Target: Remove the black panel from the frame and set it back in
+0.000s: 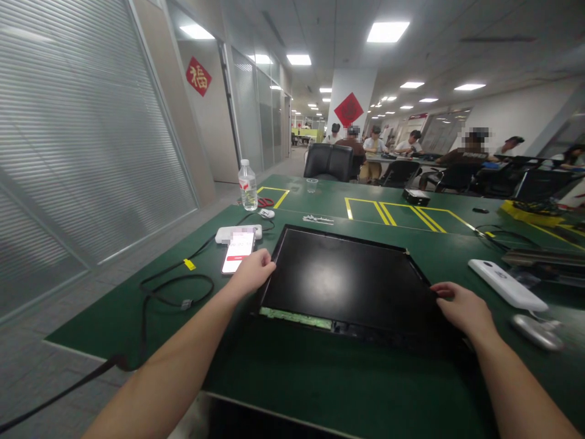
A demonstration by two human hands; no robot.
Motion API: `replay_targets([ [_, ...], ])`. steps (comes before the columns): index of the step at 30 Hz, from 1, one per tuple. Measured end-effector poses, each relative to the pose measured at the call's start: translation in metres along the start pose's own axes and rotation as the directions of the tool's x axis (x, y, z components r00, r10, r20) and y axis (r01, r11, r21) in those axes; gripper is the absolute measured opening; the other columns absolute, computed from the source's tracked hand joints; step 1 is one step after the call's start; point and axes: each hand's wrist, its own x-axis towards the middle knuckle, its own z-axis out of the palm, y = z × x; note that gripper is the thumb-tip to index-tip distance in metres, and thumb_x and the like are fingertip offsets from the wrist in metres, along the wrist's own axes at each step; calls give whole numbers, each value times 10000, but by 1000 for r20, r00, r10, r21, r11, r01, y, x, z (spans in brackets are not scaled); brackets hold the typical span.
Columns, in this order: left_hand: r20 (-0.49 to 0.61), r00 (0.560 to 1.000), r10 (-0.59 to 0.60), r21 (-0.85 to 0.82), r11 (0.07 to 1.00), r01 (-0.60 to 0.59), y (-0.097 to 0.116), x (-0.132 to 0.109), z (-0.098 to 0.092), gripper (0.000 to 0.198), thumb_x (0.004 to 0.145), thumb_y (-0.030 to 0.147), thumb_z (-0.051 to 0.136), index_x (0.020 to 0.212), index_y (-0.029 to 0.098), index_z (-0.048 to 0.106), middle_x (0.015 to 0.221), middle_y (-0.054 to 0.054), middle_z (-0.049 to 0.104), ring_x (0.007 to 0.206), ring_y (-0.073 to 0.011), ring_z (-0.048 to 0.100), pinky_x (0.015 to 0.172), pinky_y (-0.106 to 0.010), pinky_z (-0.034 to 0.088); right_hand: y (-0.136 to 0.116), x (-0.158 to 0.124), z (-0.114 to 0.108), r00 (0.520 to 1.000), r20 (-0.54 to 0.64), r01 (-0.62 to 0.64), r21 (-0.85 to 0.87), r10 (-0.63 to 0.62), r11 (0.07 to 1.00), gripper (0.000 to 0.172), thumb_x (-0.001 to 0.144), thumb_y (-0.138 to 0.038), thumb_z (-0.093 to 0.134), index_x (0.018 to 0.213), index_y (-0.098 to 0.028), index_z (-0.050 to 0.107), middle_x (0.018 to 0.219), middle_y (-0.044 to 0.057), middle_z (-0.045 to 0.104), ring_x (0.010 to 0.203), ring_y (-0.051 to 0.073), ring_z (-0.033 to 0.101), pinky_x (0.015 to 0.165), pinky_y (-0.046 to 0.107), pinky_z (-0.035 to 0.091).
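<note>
A black flat display panel [340, 277] lies face up on the green table [320, 378], with a strip of green circuit board bare along its near edge. My left hand [253, 271] grips the panel's left edge, fingers curled around it. My right hand [459, 308] holds the right edge, fingers curled over the frame. Both forearms reach in from the bottom of the view.
Left of the panel lie a lit phone [237, 251], a white power bank [238, 232], a black cable [178, 286] and a water bottle [247, 185]. To the right are a white device [505, 283] and a grey mouse [537, 331]. Several people sit at far tables.
</note>
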Motion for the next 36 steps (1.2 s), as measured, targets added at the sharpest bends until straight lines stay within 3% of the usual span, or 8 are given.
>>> replay_targets([
  [3, -2, 999, -38, -261, 965, 36, 1, 0, 5, 202, 773, 197, 628, 663, 223, 460, 562, 65, 478, 545, -139, 454, 546, -251, 297, 1, 1, -1, 1000, -1, -9, 2, 9, 1000, 370, 711, -221, 593, 1032, -269, 770, 1055, 42, 764, 904, 277, 695, 654, 359, 488],
  [6, 22, 996, -87, -496, 864, 86, 1, 1, 11, 182, 740, 221, 655, 714, 222, 475, 573, 70, 505, 530, -131, 487, 531, -234, 321, 2, 3, 0, 1000, -9, -7, 11, 7, 1000, 375, 687, -233, 600, 1017, -268, 776, 1054, 55, 765, 890, 288, 696, 631, 366, 487],
  [11, 71, 981, -182, -674, 716, 182, 2, 0, 16, 292, 660, 262, 758, 743, 221, 482, 602, 63, 560, 539, -128, 547, 526, -218, 375, 6, 6, 2, 1000, -17, 1, 5, -1, 1000, 376, 674, -235, 598, 1000, -277, 781, 1037, 49, 769, 889, 297, 696, 616, 365, 479],
  [22, 205, 914, -351, -747, 548, 378, 11, -1, 14, 314, 658, 274, 797, 732, 220, 497, 535, 74, 568, 426, -109, 535, 441, -204, 398, 4, 3, 4, 999, -33, 28, -2, -28, 1000, 360, 675, -230, 597, 974, -274, 792, 1020, 68, 763, 891, 298, 695, 643, 368, 495],
  [31, 260, 910, -323, -777, 489, 395, -1, 5, 21, 397, 610, 381, 857, 819, 207, 567, 606, 49, 626, 486, -144, 618, 497, -245, 489, 0, 2, 2, 1000, -23, 7, 10, -7, 1000, 343, 685, -217, 601, 962, -282, 793, 1023, 57, 763, 907, 301, 694, 639, 370, 487],
  [36, 260, 915, -309, -765, 511, 391, -5, 7, 24, 447, 628, 484, 863, 852, 193, 607, 627, 23, 660, 526, -169, 654, 533, -269, 521, 2, 3, 2, 1000, -22, -1, 15, 2, 1000, 358, 677, -218, 605, 975, -284, 792, 1029, 59, 762, 895, 298, 695, 631, 368, 487],
])
